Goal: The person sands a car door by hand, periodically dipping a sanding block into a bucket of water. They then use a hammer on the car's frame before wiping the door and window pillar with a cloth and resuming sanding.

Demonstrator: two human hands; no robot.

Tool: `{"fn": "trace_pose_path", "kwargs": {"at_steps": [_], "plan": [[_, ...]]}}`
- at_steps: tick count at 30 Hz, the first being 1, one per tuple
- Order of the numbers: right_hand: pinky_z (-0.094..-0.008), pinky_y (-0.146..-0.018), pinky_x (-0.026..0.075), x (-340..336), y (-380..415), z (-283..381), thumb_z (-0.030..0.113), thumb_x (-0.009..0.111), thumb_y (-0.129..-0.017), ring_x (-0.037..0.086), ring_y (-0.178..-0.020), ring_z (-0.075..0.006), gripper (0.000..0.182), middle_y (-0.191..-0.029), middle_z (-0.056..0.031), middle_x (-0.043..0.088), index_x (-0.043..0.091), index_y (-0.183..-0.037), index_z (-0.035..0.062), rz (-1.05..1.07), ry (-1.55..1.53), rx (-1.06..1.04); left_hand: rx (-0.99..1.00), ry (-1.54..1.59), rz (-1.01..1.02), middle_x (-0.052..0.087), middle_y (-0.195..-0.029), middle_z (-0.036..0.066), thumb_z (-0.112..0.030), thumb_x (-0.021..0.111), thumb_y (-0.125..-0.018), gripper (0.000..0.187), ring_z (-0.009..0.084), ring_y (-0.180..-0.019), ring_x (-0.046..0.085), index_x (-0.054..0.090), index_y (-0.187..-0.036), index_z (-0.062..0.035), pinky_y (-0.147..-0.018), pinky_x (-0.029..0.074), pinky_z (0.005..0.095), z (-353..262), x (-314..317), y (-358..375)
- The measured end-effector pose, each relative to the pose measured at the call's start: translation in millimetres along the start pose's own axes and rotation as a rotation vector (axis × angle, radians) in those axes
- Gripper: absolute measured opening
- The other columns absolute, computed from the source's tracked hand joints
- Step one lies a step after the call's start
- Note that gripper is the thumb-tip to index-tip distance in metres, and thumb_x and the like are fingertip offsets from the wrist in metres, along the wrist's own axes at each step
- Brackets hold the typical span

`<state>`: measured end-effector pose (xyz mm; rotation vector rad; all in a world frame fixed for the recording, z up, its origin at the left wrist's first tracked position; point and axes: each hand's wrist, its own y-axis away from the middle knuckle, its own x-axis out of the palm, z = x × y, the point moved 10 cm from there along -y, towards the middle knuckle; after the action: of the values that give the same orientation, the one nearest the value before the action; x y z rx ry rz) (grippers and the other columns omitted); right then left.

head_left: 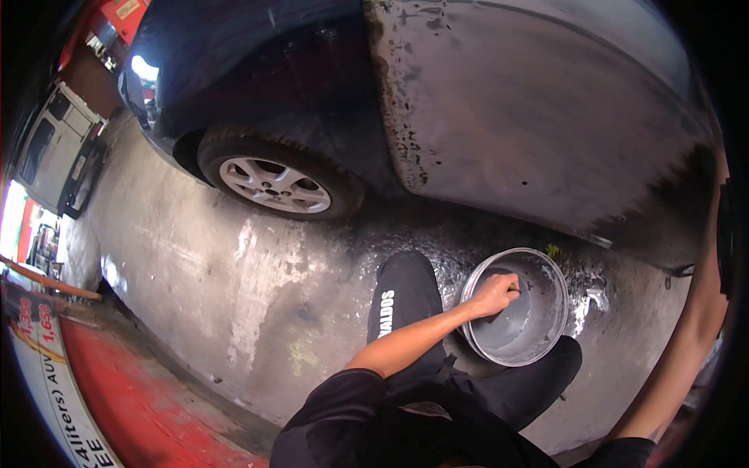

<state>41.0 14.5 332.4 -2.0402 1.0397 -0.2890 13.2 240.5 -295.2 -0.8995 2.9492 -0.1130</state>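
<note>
Over the metal bucket point(559, 331), my left hand point(497, 295) reaches inside its rim with fingers closed. Something small and dark shows at the fingers, too hidden to name. Greyish liquid point(509, 326) covers the bucket's bottom. My right arm stretches up along the far right edge, beside the grey, sanded-looking car door point(515, 109). Only a sliver of my right hand point(722, 160) shows there, past a dark band at the wrist; its fingers are hidden. Dark spots and chipped patches run down the door's left edge.
The bucket stands between my knees on the wet concrete floor point(211, 288). Ahead is the car's dark fender point(312, 78) with its front wheel point(275, 186). A pale vehicle point(58, 148) stands at the far left, above a red-and-white sign point(117, 390).
</note>
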Motion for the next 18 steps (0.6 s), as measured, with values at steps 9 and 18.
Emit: {"fn": "trace_pose_path", "kwargs": {"at_steps": [9, 18], "plan": [[-0.0404, -0.083, 0.062, -20, 3, -9, 0.034, 0.039, -0.115, 0.071, -0.106, -0.0303, 0.046, -0.121, -0.0229, 0.07, 0.063, -0.132, -0.0018, 0.204, -0.037, 0.273, 0.006, -0.142, 0.07, 0.073, -0.089, 0.024, -0.012, 0.072, -0.089, 0.017, 0.0452, -0.092, 0.071, 0.066, -0.097, 0.0014, -0.077, 0.052, 0.0509, -13, 1, 7], [-0.0482, -0.126, 0.034, -16, 21, 13, 0.024, 0.039, -0.113, 0.043, -0.149, -0.038, 0.044, -0.153, -0.0164, 0.053, 0.055, -0.147, 0.0006, 0.017, 0.123, 0.215, 0.217, -0.429, 0.149, 0.069, -0.096, 0.018, -0.007, 0.071, -0.093, 0.014, 0.0431, -0.091, 0.069, 0.062, -0.1, -0.0001, -0.075, 0.054, 0.0516, -38, 9, 31]]}}
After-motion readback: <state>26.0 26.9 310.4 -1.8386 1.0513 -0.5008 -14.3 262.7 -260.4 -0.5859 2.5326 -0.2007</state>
